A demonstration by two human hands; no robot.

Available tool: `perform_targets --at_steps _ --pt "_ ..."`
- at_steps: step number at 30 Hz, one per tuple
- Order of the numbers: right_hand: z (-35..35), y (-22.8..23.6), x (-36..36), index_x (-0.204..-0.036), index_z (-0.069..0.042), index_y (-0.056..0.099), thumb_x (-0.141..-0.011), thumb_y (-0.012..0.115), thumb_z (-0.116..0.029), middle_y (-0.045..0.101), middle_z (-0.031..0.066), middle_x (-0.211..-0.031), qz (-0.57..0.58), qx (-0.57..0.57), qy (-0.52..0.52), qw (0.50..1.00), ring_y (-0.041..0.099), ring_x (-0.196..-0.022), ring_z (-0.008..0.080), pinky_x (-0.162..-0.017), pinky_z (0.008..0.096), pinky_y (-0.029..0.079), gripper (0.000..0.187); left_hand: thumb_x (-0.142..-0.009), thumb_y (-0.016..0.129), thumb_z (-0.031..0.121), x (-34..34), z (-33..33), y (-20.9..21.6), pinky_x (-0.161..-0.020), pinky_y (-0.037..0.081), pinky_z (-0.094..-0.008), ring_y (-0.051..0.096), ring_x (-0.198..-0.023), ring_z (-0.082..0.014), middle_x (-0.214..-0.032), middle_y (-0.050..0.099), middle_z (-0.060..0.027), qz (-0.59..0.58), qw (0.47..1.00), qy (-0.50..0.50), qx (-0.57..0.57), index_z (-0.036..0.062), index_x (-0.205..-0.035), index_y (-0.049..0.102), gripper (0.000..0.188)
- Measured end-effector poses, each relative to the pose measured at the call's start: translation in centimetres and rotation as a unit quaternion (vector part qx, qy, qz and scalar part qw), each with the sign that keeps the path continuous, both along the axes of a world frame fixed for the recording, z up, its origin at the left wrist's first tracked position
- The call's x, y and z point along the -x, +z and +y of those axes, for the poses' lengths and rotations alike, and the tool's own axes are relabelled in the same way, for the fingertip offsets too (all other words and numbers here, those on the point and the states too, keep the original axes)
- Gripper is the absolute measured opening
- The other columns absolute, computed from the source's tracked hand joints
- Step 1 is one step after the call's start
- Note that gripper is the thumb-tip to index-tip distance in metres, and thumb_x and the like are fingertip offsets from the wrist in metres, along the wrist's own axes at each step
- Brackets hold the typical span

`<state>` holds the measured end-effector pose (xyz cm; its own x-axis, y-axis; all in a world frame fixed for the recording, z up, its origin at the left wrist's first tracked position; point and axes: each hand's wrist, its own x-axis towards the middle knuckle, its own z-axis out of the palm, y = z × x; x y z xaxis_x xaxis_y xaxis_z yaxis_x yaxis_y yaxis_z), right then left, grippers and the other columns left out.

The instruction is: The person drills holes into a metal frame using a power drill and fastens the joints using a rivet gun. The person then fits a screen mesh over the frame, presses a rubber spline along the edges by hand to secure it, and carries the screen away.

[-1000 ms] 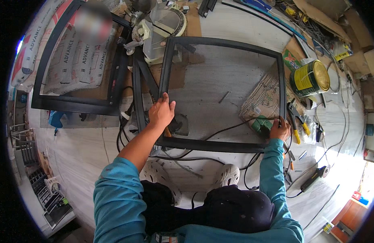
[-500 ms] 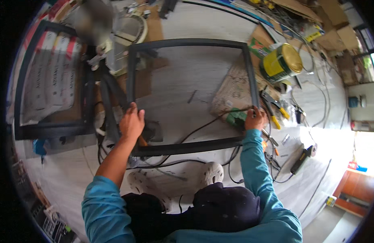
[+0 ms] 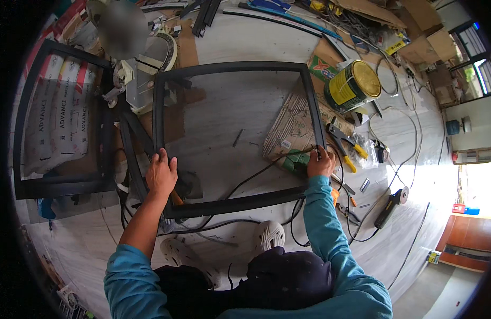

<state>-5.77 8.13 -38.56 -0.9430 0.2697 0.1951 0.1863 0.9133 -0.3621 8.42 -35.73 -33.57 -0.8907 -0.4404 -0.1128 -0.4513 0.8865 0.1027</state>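
Observation:
A dark rectangular frame (image 3: 234,67) lies in front of me, its inside slightly dimmed as by a thin mesh. My left hand (image 3: 161,174) grips its left bar near the lower corner, thumb apart from the fingers. On the opposite bar my right hand (image 3: 321,162) is closed, the fingertips bent over the edge. Through the opening show a flattened cardboard piece (image 3: 288,125) and a black cable (image 3: 250,174). An orange-handled tool (image 3: 176,198) is partly hidden near the lower left corner.
A second dark frame (image 3: 64,187) lies at the left over white packages (image 3: 59,117). A disc-shaped machine base (image 3: 163,53) stands behind. Rightward are a yellow-green can (image 3: 351,86), a yellow-handled gun-like tool (image 3: 347,143) and an angle grinder (image 3: 391,207). Loose cables cross the floor.
The whole view has shifted, so the scene sits farther left and slightly lower. Both hands keep their hold on the frame, which has hardly moved against the floor.

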Motion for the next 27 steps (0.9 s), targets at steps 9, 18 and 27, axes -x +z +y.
perform_targets --at_steps 9,18,27 --pt "-0.6 0.0 0.1 -0.108 -0.016 0.069 -0.079 0.063 -0.030 0.060 0.0180 -0.100 0.006 0.009 -0.004 1.000 0.055 -0.099 0.0360 -0.087 0.0447 0.043 0.032 -0.091 0.051 0.034 -0.3 -0.5 -0.1 -0.080 0.049 -0.0422 0.056 -0.100 -0.0335 -0.107 0.053 -0.0163 0.048 0.998 -0.011 0.034 -0.0005 -0.127 0.049 0.050" --pt "0.8 -0.3 0.4 -0.106 -0.013 0.071 -0.077 0.067 -0.034 0.060 0.0186 -0.095 0.026 0.011 0.014 1.000 0.057 -0.093 0.0356 -0.084 0.0438 0.045 0.035 -0.087 0.056 0.032 0.3 0.1 -0.2 -0.081 0.049 -0.0422 0.055 -0.098 -0.0337 -0.106 0.053 -0.0157 0.095 0.995 -0.007 0.017 -0.0022 -0.121 0.053 0.048" --pt "0.2 0.3 0.4 -0.106 -0.011 0.070 -0.078 0.066 -0.031 0.061 0.0173 -0.096 0.004 0.011 0.012 1.000 0.057 -0.095 0.0337 -0.086 0.0432 0.044 0.035 -0.090 0.053 0.033 -0.1 -0.5 0.6 -0.079 0.050 -0.0430 0.055 -0.097 -0.0355 -0.106 0.051 -0.0178 0.066 0.998 -0.012 0.003 -0.0041 -0.125 0.050 0.051"
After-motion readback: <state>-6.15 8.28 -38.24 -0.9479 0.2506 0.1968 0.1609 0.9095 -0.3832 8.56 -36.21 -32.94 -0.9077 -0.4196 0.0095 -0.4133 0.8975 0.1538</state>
